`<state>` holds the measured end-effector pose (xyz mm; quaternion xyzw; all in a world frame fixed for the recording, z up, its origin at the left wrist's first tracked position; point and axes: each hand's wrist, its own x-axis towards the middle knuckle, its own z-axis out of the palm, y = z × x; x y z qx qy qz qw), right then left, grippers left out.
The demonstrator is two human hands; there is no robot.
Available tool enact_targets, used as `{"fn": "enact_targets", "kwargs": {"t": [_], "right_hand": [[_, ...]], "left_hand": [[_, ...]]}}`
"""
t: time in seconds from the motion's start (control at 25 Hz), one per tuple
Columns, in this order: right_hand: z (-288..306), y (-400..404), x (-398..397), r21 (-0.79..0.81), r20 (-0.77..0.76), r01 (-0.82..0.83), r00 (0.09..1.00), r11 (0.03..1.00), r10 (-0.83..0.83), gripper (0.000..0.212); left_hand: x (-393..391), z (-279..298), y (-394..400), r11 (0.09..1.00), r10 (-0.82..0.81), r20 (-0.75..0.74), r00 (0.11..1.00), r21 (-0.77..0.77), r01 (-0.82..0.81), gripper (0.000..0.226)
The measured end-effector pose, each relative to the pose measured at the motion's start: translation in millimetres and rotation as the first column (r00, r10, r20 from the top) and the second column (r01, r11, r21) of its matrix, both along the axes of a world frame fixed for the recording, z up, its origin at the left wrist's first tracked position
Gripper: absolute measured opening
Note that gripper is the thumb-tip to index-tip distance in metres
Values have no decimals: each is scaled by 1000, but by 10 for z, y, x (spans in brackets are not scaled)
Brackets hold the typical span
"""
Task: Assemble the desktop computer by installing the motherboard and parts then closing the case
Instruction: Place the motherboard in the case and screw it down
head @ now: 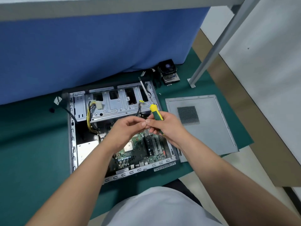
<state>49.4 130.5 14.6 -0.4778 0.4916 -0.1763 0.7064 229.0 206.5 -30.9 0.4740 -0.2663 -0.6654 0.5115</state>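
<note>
An open grey computer case (74,141) lies flat on a green mat. The green motherboard (138,152) sits inside it at the near right, with a silver drive cage (114,101) and yellow power cables (89,115) further back. My right hand (167,126) grips a green and yellow screwdriver (155,112), its shaft pointing up and away. My left hand (128,129) hovers over the board, fingertips curled and meeting the right hand's fingers. Whether they pinch something small is too fine to tell.
The grey side panel (208,126) lies flat to the right of the case. A CPU cooler with fan (169,72) stands at the back right, with small screws (169,84) beside it. A blue partition (97,46) rises behind. A grey table leg (210,54) slants down at the right.
</note>
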Motion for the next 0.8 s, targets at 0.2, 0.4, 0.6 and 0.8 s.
{"fn": "enact_targets", "kwargs": {"t": [0.2,0.4,0.6,0.8], "right_hand": [[-60,-18,27,-67,-85,-74,994,995,68,12],[-24,-107,-203,-116,-316,-392,886,913,340,18],[70,-302,-432,-70,-80,-74,994,995,68,38],[-79,-304,-491,-31,163,358,923,933,-349,29]], "left_hand": [[-40,26,-50,944,328,-243,913,128,-305,5],[27,27,-138,744,667,-486,565,403,-532,12],[-29,-4,-76,717,697,-454,556,441,-539,13],[-142,16,-50,733,678,-521,519,425,-531,11]]}}
